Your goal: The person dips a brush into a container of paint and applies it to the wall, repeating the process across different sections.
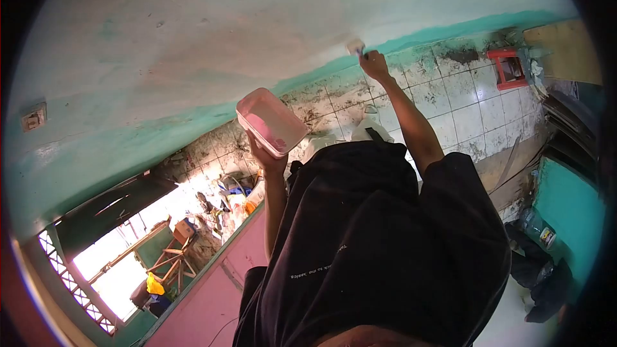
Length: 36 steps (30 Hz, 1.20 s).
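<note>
Left hand: raised at the left of the view, grip clenched under 1 end of a pink paint tray; the tray is tilted, its open side toward the camera, with a pale pink film on its inner floor; it is held in the air in front of the wall's lower band, apart from the wall.

Right hand: arm stretched out far ahead, grip closed around the handle of a paintbrush; the brush's pale head touches the wall just above the teal band that runs along the wall's foot; whether there is paint on the bristles cannot be told.

Wall: pale, streaked with faint green and pink patches; 1 switch plate is set in it at far left.

Floor: tiled floor, white squares with dark stained joints, meeting the teal band; 1 red stool stands on it at the far right end, near the wall; a white plastic container shows just beyond the black shirt, between the 2 arms.

Lower left: a window grille with bright daylight behind it; a heap of mixed clutter lies on the tiles near it; a pink panel runs alongside the shirt.

Right edge: a plastic bottle stands by a teal surface.
</note>
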Each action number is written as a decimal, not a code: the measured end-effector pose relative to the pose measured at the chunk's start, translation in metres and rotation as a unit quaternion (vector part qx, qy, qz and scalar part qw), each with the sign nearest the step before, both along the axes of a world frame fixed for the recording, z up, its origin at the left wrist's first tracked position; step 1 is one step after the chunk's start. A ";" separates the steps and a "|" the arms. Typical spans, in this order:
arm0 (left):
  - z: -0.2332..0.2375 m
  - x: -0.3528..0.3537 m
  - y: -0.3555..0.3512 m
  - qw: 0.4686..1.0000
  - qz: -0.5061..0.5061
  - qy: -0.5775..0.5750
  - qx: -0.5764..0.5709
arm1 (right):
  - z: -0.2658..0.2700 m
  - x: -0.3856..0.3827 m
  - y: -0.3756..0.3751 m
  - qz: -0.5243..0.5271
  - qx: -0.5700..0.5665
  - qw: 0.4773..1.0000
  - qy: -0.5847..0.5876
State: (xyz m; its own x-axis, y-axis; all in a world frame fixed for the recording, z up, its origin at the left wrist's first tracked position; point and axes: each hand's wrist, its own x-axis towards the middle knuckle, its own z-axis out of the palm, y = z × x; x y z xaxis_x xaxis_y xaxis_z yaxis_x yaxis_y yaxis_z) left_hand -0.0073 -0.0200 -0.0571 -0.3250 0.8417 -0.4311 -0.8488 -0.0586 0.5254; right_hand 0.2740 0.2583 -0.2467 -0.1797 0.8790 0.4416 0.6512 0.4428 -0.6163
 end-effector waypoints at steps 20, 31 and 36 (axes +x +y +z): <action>-0.001 0.011 0.018 0.999 0.045 -0.004 0.029 | 0.131 -0.014 -0.008 0.012 -0.163 0.981 0.105; -0.008 0.019 0.032 0.998 0.032 -0.010 0.050 | 0.326 0.007 -0.026 0.069 -0.126 0.970 0.197; -0.013 0.011 0.041 0.999 0.017 0.011 0.050 | 0.222 -0.004 0.001 0.049 -0.154 0.973 0.164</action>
